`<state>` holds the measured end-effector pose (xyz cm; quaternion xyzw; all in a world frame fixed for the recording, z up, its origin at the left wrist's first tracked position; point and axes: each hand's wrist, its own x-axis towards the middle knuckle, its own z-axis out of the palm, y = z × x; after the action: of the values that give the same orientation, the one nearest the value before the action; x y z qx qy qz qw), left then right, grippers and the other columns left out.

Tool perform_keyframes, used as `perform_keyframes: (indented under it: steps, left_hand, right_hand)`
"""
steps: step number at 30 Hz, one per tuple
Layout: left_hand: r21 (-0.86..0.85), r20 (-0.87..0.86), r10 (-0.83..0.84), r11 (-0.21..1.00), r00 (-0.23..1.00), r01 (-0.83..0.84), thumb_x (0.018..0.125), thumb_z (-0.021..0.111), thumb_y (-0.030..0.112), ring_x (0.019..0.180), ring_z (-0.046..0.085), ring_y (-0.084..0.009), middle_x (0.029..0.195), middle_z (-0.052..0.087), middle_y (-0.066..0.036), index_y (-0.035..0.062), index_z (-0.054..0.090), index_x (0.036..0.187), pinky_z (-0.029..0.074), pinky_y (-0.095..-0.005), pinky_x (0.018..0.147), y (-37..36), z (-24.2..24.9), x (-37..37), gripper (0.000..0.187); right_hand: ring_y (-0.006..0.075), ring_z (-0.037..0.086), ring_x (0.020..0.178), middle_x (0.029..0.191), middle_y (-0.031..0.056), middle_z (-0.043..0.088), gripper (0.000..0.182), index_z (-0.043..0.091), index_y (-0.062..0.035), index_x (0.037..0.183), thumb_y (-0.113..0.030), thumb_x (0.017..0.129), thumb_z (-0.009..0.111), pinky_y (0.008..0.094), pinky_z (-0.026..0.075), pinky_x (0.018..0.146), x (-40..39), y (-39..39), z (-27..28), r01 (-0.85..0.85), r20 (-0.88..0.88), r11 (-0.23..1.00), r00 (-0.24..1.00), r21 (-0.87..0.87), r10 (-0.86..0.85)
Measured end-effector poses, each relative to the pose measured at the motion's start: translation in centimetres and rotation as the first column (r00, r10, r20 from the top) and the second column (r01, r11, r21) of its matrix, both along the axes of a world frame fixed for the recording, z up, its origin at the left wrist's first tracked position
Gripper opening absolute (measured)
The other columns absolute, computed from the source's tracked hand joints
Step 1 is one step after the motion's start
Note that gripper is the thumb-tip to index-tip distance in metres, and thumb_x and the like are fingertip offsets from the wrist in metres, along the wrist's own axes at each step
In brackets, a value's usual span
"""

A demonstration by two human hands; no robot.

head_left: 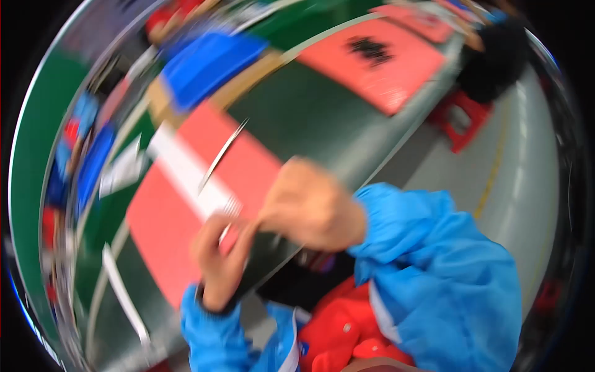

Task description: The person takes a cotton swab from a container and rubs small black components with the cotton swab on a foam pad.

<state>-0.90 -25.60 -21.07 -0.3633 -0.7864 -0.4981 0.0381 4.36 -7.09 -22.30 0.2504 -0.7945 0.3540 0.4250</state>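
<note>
My left hand (224,257) and my right hand (312,204) meet above the near edge of a red mat (164,226). The left thumb and index finger are pinched together at the right fingertips. My right hand is curled closed, back up. Whatever lies between the fingers is too small and blurred to make out. Beyond my hands, a white paper strip (186,167) runs across the mat. A thin, pointed metal tool (223,155), resembling tweezers, lies over the mat beside the strip.
A blue tray (211,65) sits on a cardboard box (162,102) behind the mat. Farther right, another red mat (378,62) carries a pile of small black parts (370,49). A red stool (462,121) and a dark-clad person (499,59) are beside the green table (297,115).
</note>
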Motion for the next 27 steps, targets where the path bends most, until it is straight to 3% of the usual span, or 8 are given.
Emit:
perform_keyframes:
  steps: [4, 7, 8, 11, 15, 20, 23, 27]
  left_hand:
    - [-0.128, -0.029, -0.135, 0.983, 0.990, 0.130, 0.077, 0.070, 0.003, 0.076, 0.062, -0.0230, 0.082, 0.063, -0.013, -0.0013, 0.062, 0.093, 0.048, -0.0296, 0.068, 3.0, 2.9, -0.7, 0.019]
    - [-0.439, -0.086, -0.295, 0.868, 0.952, 0.229, 0.077, 0.069, 0.004, 0.090, 0.062, -0.0277, 0.099, 0.062, -0.016, -0.0029, 0.058, 0.104, 0.049, -0.0336, 0.079, 7.6, 6.7, -0.5, 0.030]
    - [-0.446, -0.084, -0.310, 0.861, 0.947, 0.242, 0.077, 0.069, 0.004, 0.090, 0.062, -0.0277, 0.099, 0.062, -0.016, -0.0029, 0.058, 0.104, 0.049, -0.0336, 0.079, 9.0, 7.1, -1.4, 0.030]
    - [-0.725, -0.062, -0.558, 0.595, 0.828, 0.347, 0.075, 0.071, 0.009, 0.102, 0.058, -0.0350, 0.111, 0.059, -0.018, -0.0014, 0.055, 0.114, 0.047, -0.0382, 0.085, 12.7, 8.0, -5.9, 0.043]
    - [-0.727, 0.138, -0.592, 0.484, 0.794, 0.487, 0.076, 0.070, 0.009, 0.104, 0.057, -0.0376, 0.114, 0.058, -0.019, -0.0001, 0.055, 0.116, 0.047, -0.0390, 0.086, 19.8, 8.9, -11.4, 0.043]
    - [-0.608, 0.094, -0.568, 0.617, 0.817, 0.500, 0.078, 0.067, 0.004, 0.092, 0.060, -0.0329, 0.099, 0.062, -0.018, -0.0013, 0.058, 0.107, 0.048, -0.0365, 0.080, 28.5, 7.5, -16.1, 0.031]
    - [-0.598, 0.094, -0.392, 0.713, 0.915, 0.366, 0.077, 0.068, 0.005, 0.101, 0.057, -0.0347, 0.114, 0.057, -0.019, 0.0003, 0.053, 0.119, 0.047, -0.0375, 0.084, 31.9, 6.6, -17.4, 0.045]
    - [-0.585, 0.028, -0.197, 0.792, 0.980, 0.176, 0.078, 0.066, 0.005, 0.103, 0.056, -0.0308, 0.117, 0.056, -0.017, 0.0011, 0.050, 0.122, 0.047, -0.0370, 0.082, 34.6, 6.2, -17.2, 0.047]
  right_hand:
    - [0.0237, 0.051, 0.074, 0.079, 0.0052, 0.051, 0.016, 0.061, -0.0054, 0.084, -0.011, 0.070, 0.064, 0.0337, 0.042, 0.065, 0.8, 3.9, 0.7, 0.080, -0.045, 0.989, 0.996, 0.127, -0.075]
    - [0.0239, 0.051, 0.076, 0.081, 0.0060, 0.051, 0.014, 0.061, -0.0043, 0.084, -0.009, 0.071, 0.063, 0.0331, 0.043, 0.066, 0.5, 8.3, 1.4, 0.121, -0.010, 0.984, 0.993, 0.134, -0.121]
    - [0.0239, 0.051, 0.076, 0.081, 0.0062, 0.051, 0.013, 0.061, -0.0039, 0.083, -0.008, 0.071, 0.064, 0.0330, 0.043, 0.066, 0.8, 10.7, 1.7, 0.153, 0.006, 0.978, 0.988, 0.142, -0.155]
    - [0.0245, 0.052, 0.077, 0.082, 0.0068, 0.052, 0.014, 0.061, -0.0032, 0.083, -0.005, 0.071, 0.066, 0.0331, 0.044, 0.065, 0.2, 17.6, 2.5, 0.214, 0.070, 0.970, 0.972, 0.116, -0.223]
    - [0.0258, 0.052, 0.076, 0.080, 0.0079, 0.054, 0.016, 0.061, -0.0024, 0.084, 0.001, 0.070, 0.069, 0.0343, 0.044, 0.064, -1.9, 27.9, 5.1, 0.351, 0.153, 0.918, 0.912, 0.185, -0.380]
    - [0.0268, 0.053, 0.075, 0.077, 0.0092, 0.056, 0.011, 0.062, -0.0026, 0.081, -0.002, 0.072, 0.069, 0.0350, 0.044, 0.065, -3.8, 42.2, 9.5, 0.575, 0.222, 0.805, 0.774, 0.144, -0.592]
    - [0.0284, 0.055, 0.077, 0.079, 0.0118, 0.059, 0.006, 0.064, -0.0039, 0.080, -0.007, 0.076, 0.067, 0.0375, 0.045, 0.067, -7.4, 52.1, 11.2, 0.707, 0.241, 0.690, 0.650, 0.155, -0.721]
    - [0.0292, 0.058, 0.082, 0.080, 0.0120, 0.061, 0.008, 0.067, -0.0069, 0.080, -0.013, 0.076, 0.066, 0.0410, 0.047, 0.072, -16.3, 64.3, 11.9, 0.840, 0.271, 0.521, 0.472, 0.150, -0.839]
